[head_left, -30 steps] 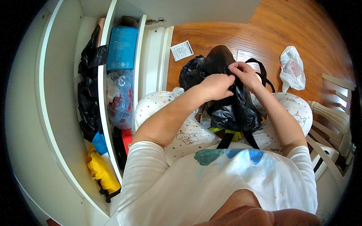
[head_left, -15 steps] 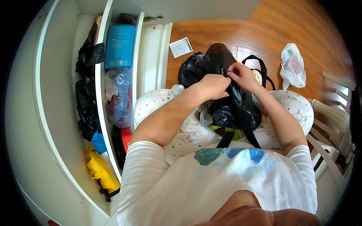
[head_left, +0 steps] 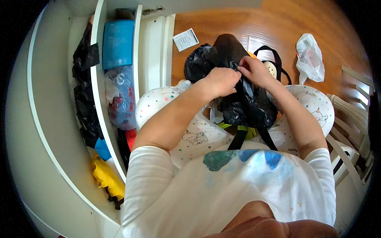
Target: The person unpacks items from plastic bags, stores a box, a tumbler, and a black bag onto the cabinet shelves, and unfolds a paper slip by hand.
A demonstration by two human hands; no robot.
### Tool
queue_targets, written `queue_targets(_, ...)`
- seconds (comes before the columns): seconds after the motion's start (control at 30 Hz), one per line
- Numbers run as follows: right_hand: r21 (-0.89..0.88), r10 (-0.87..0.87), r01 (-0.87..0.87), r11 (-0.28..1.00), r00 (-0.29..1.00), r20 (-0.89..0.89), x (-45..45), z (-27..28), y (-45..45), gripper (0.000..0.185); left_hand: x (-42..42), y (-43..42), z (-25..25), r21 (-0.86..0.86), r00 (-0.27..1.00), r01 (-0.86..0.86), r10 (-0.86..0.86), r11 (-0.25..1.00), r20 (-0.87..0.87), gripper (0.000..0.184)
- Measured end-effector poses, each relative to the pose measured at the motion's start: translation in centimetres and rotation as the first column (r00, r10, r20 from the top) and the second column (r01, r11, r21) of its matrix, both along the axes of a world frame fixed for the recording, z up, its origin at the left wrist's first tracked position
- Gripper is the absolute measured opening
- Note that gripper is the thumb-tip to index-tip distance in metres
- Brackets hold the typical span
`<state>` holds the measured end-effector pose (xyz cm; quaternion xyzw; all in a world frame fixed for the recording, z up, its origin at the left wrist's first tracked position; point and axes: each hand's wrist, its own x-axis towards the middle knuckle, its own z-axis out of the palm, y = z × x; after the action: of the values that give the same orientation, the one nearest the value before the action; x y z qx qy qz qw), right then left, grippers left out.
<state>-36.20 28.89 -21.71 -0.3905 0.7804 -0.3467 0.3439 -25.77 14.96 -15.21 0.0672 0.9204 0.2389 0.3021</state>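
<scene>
A black plastic bag (head_left: 250,107) lies bunched between my knees, its crinkled film spreading toward the floor. My left hand (head_left: 224,81) is closed on the bag's upper part, fingertips pointing right. Close beside it, my right hand (head_left: 254,70) pinches the same film between thumb and forefinger. The fingertips of both hands nearly meet. Beneath the bag, black straps (head_left: 266,139) and something yellow-green (head_left: 251,133) show near my lap. A cream perforated shoe-like item (head_left: 271,69) and a black loop handle (head_left: 278,59) sit just past my right hand.
On my left stand open white drawers (head_left: 99,91) with a blue box (head_left: 118,43), a clear bag of items (head_left: 121,101), black bags (head_left: 85,99) and a yellow pouch (head_left: 105,174). A printed card (head_left: 185,39) and a white plastic bag (head_left: 310,59) lie on the floor. A white chair (head_left: 353,115) stands right.
The view has shifted slightly. Both hands remain on the black bag, with their fingertips still close together and only small finger movement.
</scene>
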Motion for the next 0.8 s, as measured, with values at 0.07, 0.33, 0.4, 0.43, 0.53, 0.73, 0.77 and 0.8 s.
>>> queue_targets(0.07,0.013,0.019,-0.018,1.0,0.998,-0.061,0.0,0.0,0.0,0.019,0.0,0.1,-0.2,0.003,1.0,0.002,-0.002,1.0,0.004,0.033)
queue_targets(0.33,-0.023,0.052,-0.056,0.998,0.989,-0.135,-0.1,-0.6,0.1,0.019,0.0,0.0,0.1,-0.002,1.0,0.002,-0.002,1.0,-0.013,0.036)
queue_targets(0.4,-0.003,0.069,-0.07,0.998,0.991,-0.118,-0.2,-0.3,0.1,0.02,0.1,0.1,0.2,-0.028,1.0,0.006,-0.006,1.0,-0.005,0.036)
queue_targets(0.43,-0.008,0.081,-0.083,0.997,0.989,-0.124,-0.2,-0.4,0.1,0.02,-0.1,0.2,0.5,-0.052,1.0,0.012,-0.01,0.999,0.029,0.037)
queue_targets(0.53,0.008,0.096,-0.096,0.995,0.989,-0.116,-0.3,-0.4,0.1,0.02,-0.1,0.3,0.3,-0.063,0.999,0.013,-0.01,0.998,0.047,0.038)
queue_targets(0.73,0.012,0.096,-0.095,0.995,0.991,-0.096,-0.3,-0.8,0.2,0.021,0.1,0.3,0.0,-0.062,1.0,0.016,-0.015,0.998,0.016,0.038)
queue_targets(0.77,0.021,0.103,-0.101,0.995,0.989,-0.105,-0.3,-0.6,0.2,0.021,0.0,0.3,0.0,-0.071,1.0,0.013,-0.011,0.997,0.028,0.038)
queue_targets(0.8,0.029,0.11,-0.107,0.994,0.987,-0.115,-0.3,-0.5,0.1,0.021,0.0,0.4,0.0,-0.071,1.0,0.015,-0.013,0.997,0.027,0.038)
